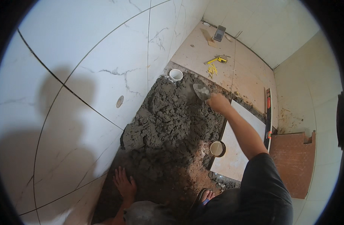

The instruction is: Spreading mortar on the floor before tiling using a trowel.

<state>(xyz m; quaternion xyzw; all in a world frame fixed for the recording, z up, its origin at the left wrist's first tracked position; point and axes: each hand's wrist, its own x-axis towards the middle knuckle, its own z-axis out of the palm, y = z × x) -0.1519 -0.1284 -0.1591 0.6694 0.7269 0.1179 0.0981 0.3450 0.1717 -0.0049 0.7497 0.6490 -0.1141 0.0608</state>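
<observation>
Head view: left hand [125,184] at lower left, opened out, fingers spread over dark ground [157,189]. Lumpy grey mortar [160,120] heaped mid-frame. Right hand [218,102], right of center, wrapped round trowel [201,91], blade at mortar's upper right. White pipe [175,75] by marbled wall [115,56], upper middle; yellow tape measure [222,59] beyond, upper right.
</observation>
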